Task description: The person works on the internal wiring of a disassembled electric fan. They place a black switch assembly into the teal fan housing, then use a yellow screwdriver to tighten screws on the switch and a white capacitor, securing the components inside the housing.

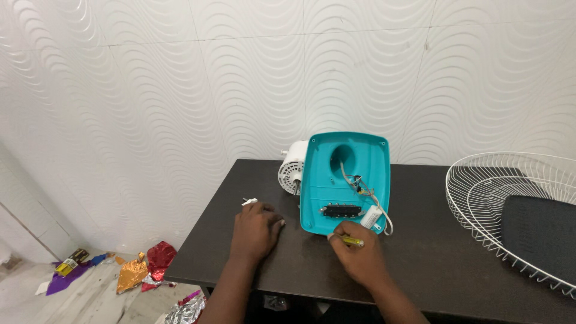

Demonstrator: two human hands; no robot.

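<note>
A teal plastic fan base housing (345, 180) lies open side up on the dark table (432, 252), showing wires, a black switch block (342, 210) and a white capacitor (372, 216). A white motor (292, 168) sticks out at its left. My right hand (357, 259) grips a yellow-handled screwdriver (350, 240) at the housing's lower edge. My left hand (255, 231) rests flat on the table left of the housing, beside a small white piece (249, 201).
A white wire fan guard (510, 204) lies at the table's right with a black pad (540, 231) on it. Crumpled foil wrappers (144, 270) litter the floor at lower left. A white wavy-tiled wall stands behind the table.
</note>
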